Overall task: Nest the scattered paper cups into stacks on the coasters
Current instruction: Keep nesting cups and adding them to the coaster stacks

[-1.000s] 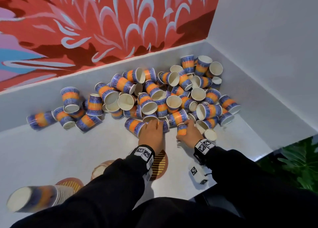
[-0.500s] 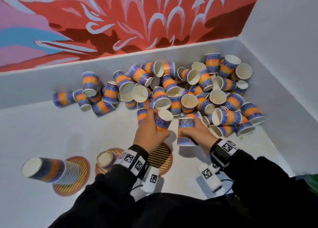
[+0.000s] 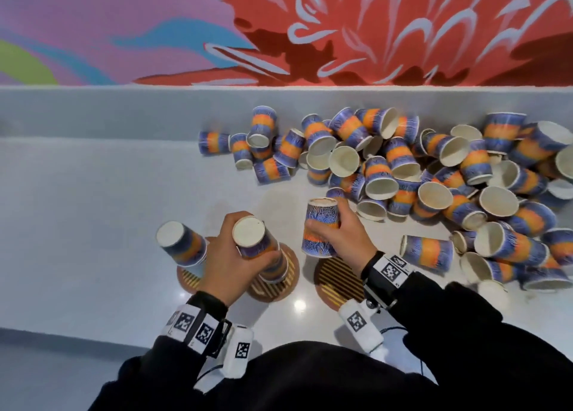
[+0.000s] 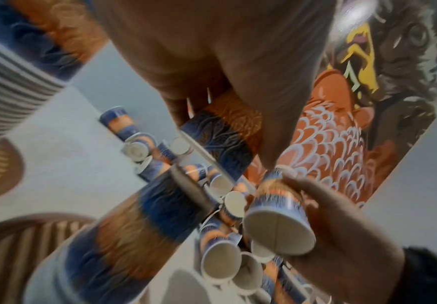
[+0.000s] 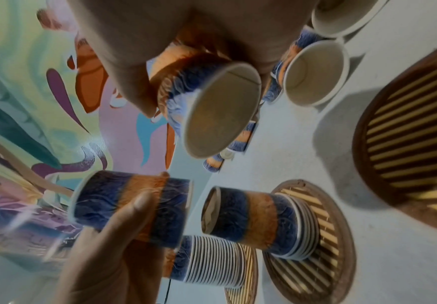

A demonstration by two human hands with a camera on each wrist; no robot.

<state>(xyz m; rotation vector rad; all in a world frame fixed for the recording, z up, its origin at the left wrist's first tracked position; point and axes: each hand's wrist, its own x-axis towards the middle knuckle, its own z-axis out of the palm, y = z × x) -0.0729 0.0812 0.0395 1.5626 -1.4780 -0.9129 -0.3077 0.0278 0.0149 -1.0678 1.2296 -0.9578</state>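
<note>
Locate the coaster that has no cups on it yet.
Head view: the empty coaster lies on the white tabletop, rightmost of the three, just below the upside-down cup the right hand grips, right of the middle coaster's short stack.

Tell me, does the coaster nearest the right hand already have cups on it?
No. In the head view that coaster lies bare, while the right hand holds a cup above the table beside it.

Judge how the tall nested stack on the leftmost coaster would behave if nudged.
The tall stack looks top-heavy: many rims layered above a narrow footing, already leaning over its coaster, so it probably tips easily. Being paper, it is likely light and would slide.
</note>
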